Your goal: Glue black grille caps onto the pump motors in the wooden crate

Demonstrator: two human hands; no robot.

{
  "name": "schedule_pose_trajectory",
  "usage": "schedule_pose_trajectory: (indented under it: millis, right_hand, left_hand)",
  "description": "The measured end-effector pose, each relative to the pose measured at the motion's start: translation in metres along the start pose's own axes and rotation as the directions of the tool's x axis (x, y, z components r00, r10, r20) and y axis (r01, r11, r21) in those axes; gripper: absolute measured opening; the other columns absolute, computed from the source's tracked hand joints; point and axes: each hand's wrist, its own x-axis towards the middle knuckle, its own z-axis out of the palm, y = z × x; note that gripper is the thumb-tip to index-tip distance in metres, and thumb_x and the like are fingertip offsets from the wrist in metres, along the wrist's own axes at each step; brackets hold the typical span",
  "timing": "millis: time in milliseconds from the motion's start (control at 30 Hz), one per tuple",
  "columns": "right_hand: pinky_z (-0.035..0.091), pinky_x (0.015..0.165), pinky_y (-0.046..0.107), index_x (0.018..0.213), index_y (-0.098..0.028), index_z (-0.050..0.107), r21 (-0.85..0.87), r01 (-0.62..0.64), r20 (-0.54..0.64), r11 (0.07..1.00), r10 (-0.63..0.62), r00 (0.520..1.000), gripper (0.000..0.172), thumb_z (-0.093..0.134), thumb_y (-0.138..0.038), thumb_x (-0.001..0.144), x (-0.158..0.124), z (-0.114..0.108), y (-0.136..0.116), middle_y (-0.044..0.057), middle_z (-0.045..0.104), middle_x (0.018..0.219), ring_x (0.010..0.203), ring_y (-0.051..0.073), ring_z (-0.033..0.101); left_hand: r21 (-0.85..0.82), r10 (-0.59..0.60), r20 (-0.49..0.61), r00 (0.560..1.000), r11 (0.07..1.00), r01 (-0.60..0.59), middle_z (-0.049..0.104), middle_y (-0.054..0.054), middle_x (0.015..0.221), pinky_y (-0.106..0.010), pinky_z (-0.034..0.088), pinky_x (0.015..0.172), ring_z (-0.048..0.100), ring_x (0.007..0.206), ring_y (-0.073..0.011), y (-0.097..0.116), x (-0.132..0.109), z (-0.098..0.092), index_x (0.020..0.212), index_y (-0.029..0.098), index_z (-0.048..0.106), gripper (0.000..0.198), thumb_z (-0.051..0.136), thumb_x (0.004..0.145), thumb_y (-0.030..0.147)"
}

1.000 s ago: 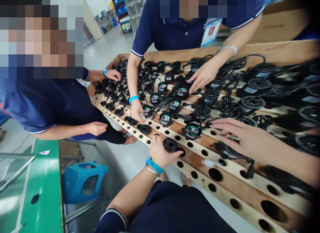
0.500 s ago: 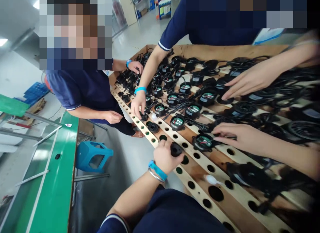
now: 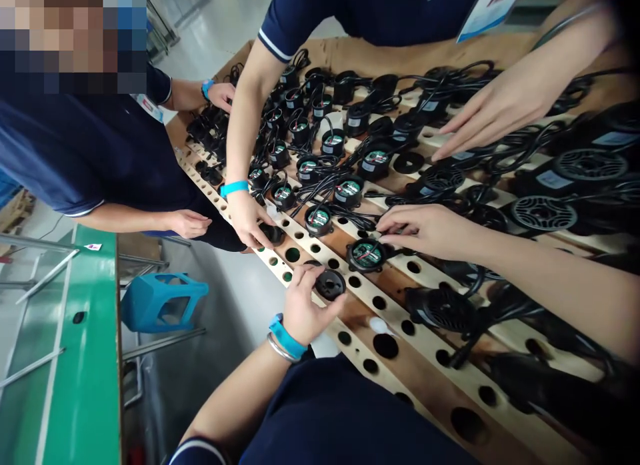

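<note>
My left hand is closed around a round black cap, held just above the front row of holes in the wooden rack. My right hand reaches in from the right, its fingertips pinching at the wires of a black motor with a green label that sits on the rack. A blue wristband and a metal bangle are on my left wrist. Several more black motors with green labels and black cables lie in rows further back.
A co-worker's hand with a blue wristband touches a black part at the rack's front edge. Another hand lies flat over the motors at the back right. A third person stands at the left. A blue stool and a green table are at left.
My right hand has moved left onto the green-labelled motor. My left hand has turned the black cap so its face shows. The co-worker's hand has shifted along the front holes.
</note>
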Motion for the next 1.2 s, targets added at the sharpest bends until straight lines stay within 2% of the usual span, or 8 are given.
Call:
schedule_pose_trajectory:
  millis: [300, 533, 700, 867, 967, 1067, 1133, 1200]
  right_hand:
    - [0.045, 0.062, 0.024, 0.076, -0.017, 0.070, -0.194, 0.110, 0.051, 0.975, -0.102, 0.993, 0.013, 0.064, -0.029, 0.074, 0.004, -0.003, 0.006, 0.003, 0.066, 0.085, 0.066, 0.010, 0.056]
    - [0.047, 0.067, 0.029, 0.078, -0.016, 0.066, -0.207, 0.142, 0.161, 0.968, -0.109, 0.981, 0.023, 0.053, -0.034, 0.081, 0.005, -0.009, 0.000, 0.008, 0.064, 0.087, 0.070, 0.014, 0.057]
    - [0.048, 0.069, 0.030, 0.078, -0.017, 0.063, -0.201, 0.131, 0.155, 0.971, -0.101, 0.983, 0.023, 0.051, -0.037, 0.079, 0.006, -0.008, 0.000, 0.008, 0.064, 0.085, 0.071, 0.016, 0.058]
    - [0.048, 0.066, 0.028, 0.074, -0.018, 0.062, -0.208, 0.107, 0.110, 0.972, -0.086, 0.990, 0.018, 0.053, -0.033, 0.074, 0.008, -0.007, -0.001, 0.005, 0.064, 0.081, 0.069, 0.015, 0.060]
    - [0.047, 0.065, 0.027, 0.074, -0.017, 0.063, -0.214, 0.096, 0.100, 0.972, -0.076, 0.992, 0.016, 0.054, -0.030, 0.074, 0.008, -0.008, -0.004, 0.005, 0.064, 0.079, 0.069, 0.015, 0.060]
    - [0.047, 0.066, 0.026, 0.075, -0.016, 0.063, -0.211, 0.084, 0.109, 0.974, -0.062, 0.992, 0.015, 0.055, -0.028, 0.075, 0.009, -0.008, -0.004, 0.006, 0.065, 0.081, 0.069, 0.014, 0.060]
    - [0.047, 0.065, 0.026, 0.075, -0.015, 0.064, -0.210, 0.085, 0.115, 0.974, -0.062, 0.991, 0.014, 0.056, -0.027, 0.076, 0.009, -0.008, -0.004, 0.006, 0.065, 0.081, 0.069, 0.014, 0.060]
    - [0.047, 0.065, 0.026, 0.075, -0.015, 0.064, -0.209, 0.090, 0.115, 0.974, -0.067, 0.991, 0.012, 0.057, -0.025, 0.076, 0.009, -0.008, -0.003, 0.005, 0.065, 0.081, 0.069, 0.014, 0.060]
  left_hand:
    - [-0.025, 0.032, 0.020, 0.999, 0.999, -0.031, 0.062, -0.011, 0.101, -0.037, 0.056, 0.082, 0.060, 0.098, -0.0224, 0.009, 0.012, 0.006, 0.109, 0.017, 0.056, 0.045, 0.072, 0.070, 0.033]
    - [-0.022, 0.098, -0.060, 0.993, 0.995, -0.099, 0.060, -0.008, 0.098, -0.036, 0.056, 0.084, 0.061, 0.093, -0.0205, 0.020, 0.035, 0.027, 0.103, 0.017, 0.058, 0.045, 0.074, 0.065, 0.036]
    - [0.036, 0.163, 0.120, 0.979, 0.985, -0.169, 0.055, -0.009, 0.107, -0.037, 0.052, 0.091, 0.058, 0.101, -0.0212, 0.026, 0.053, 0.032, 0.113, 0.017, 0.058, 0.044, 0.067, 0.071, 0.029]
    - [0.136, 0.192, 0.407, 0.893, 0.954, -0.267, 0.052, -0.011, 0.114, -0.042, 0.049, 0.094, 0.055, 0.107, -0.0248, 0.024, 0.062, 0.022, 0.125, 0.019, 0.054, 0.050, 0.061, 0.076, 0.026]
    - [0.114, 0.187, 0.424, 0.886, 0.960, -0.257, 0.052, -0.011, 0.116, -0.041, 0.050, 0.093, 0.056, 0.106, -0.0241, 0.026, 0.062, 0.019, 0.125, 0.019, 0.053, 0.050, 0.059, 0.076, 0.026]
    - [-0.050, 0.169, 0.242, 0.955, 0.986, -0.162, 0.056, -0.010, 0.110, -0.039, 0.051, 0.090, 0.059, 0.101, -0.0226, 0.024, 0.056, 0.015, 0.120, 0.018, 0.054, 0.052, 0.066, 0.069, 0.024]
    - [-0.253, 0.009, 0.152, 0.988, 0.967, 0.030, 0.059, -0.008, 0.104, -0.034, 0.053, 0.082, 0.061, 0.093, -0.0196, 0.020, 0.049, 0.009, 0.118, 0.018, 0.052, 0.057, 0.071, 0.064, 0.022]
    - [-0.464, -0.193, 0.182, 0.964, 0.847, 0.258, 0.062, -0.007, 0.098, -0.030, 0.053, 0.074, 0.062, 0.086, -0.0172, 0.013, 0.043, 0.002, 0.111, 0.017, 0.054, 0.055, 0.075, 0.061, 0.023]
